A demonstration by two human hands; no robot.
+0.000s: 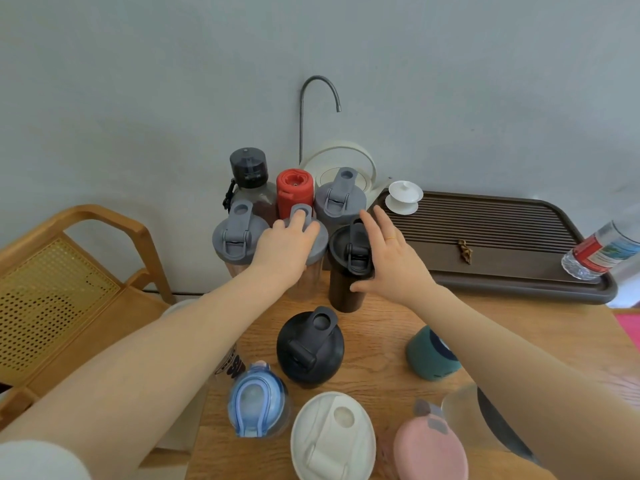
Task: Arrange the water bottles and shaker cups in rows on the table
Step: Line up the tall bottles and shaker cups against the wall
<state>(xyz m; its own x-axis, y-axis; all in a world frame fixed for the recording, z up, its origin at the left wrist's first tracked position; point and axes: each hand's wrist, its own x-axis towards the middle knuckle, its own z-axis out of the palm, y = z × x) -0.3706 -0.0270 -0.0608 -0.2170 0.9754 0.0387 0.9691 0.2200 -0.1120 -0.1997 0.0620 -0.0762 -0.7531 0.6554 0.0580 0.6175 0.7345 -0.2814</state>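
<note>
My left hand rests on top of the grey lid of a clear shaker cup in the middle of the table. My right hand cups the side of a tall black shaker, fingers spread, touching it. Behind stand another grey-lidded shaker, a dark bottle with black cap, a red bottle and a third grey-lidded cup. Nearer to me are a black shaker, a blue-lidded bottle, a white-lidded cup, a pink-lidded cup and a teal cup.
A dark brown tea tray fills the table's right back, with a white lidded cup and a lying plastic water bottle on it. A white kettle with a gooseneck tap stands at the wall. A wooden chair is left.
</note>
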